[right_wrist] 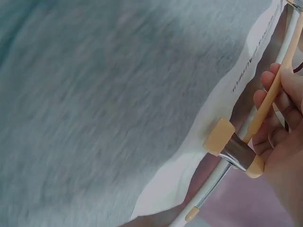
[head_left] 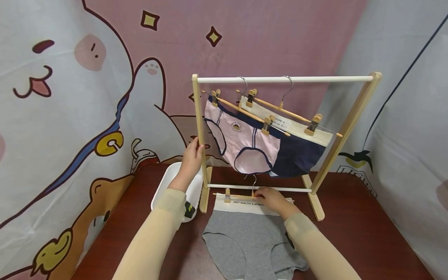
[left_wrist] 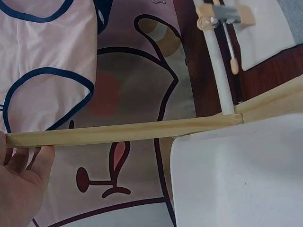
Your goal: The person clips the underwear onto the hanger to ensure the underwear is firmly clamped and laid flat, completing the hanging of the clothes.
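Note:
My left hand (head_left: 190, 161) grips the left upright post (head_left: 198, 112) of a small wooden drying rack. In the left wrist view, its fingers (left_wrist: 43, 163) meet the edge of that post. Low in front of the rack, my right hand (head_left: 274, 201) holds a clip hanger (head_left: 239, 196) by its wooden bar, near the base of the metal hook. Grey underpants (head_left: 252, 237) with a white lettered waistband hang from this hanger's clips. One clip (right_wrist: 220, 137) shows closely in the right wrist view; the hand hides the other in the head view.
Pink underpants (head_left: 227, 126) and navy underpants (head_left: 301, 155) hang on clip hangers from the rack's white top rail (head_left: 325, 79). A lower rail (head_left: 294, 189) joins the feet. Left of the rack, a white basin (head_left: 162, 188) stands on the dark red table (head_left: 367, 233), holding something dark.

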Demonstrator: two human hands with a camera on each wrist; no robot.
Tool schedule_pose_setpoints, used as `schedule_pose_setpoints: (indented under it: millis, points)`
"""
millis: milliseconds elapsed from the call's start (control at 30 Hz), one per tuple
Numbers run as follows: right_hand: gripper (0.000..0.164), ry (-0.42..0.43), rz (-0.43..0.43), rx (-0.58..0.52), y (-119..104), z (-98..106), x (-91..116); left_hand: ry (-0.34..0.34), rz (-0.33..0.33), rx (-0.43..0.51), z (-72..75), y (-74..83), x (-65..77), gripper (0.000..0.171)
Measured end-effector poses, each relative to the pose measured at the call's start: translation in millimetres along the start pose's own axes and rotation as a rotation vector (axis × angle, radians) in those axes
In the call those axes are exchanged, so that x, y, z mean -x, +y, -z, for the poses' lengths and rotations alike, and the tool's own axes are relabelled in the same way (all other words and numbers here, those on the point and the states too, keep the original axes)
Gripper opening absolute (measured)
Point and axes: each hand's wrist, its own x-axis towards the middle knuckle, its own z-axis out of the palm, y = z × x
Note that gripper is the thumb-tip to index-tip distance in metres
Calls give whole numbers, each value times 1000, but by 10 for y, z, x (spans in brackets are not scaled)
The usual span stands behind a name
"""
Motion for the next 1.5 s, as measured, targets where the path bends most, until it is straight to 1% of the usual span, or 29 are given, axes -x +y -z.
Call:
schedule_pose_setpoints:
  millis: [167,233,367,500,667,800,900,1000,1200,1333,1500]
  points:
    - [11,-21,-66,-40,17,-46,-63,-1,-5,4,1,4,9,41]
    - [11,-14,-90,-56,22,-58,-73,-1,-7,4,-1,5,9,41]
    - [11,10,-105,-66,33,-74,-89,-1,-9,10,-2,12,5,40]
    - [10,46,-90,-14,45,-103,-106,2,-13,14,-3,13,0,39]
    - [8,129,-35,81,40,-156,-135,-1,-15,9,5,13,-6,40]
    - [7,159,-10,130,20,-183,-157,-3,-10,8,23,15,-11,41]
    - [5,158,24,179,15,-195,-170,3,-6,8,28,12,-18,41]
    - [5,143,36,204,17,-196,-170,0,3,2,19,4,-22,42]
    - [9,113,7,204,18,-169,-188,-7,9,9,3,2,-13,42]
    - [9,130,-10,204,12,-173,-217,-3,14,18,4,6,-2,42]
    - [6,145,-17,220,2,-219,-218,-2,1,12,-8,-6,-8,42]
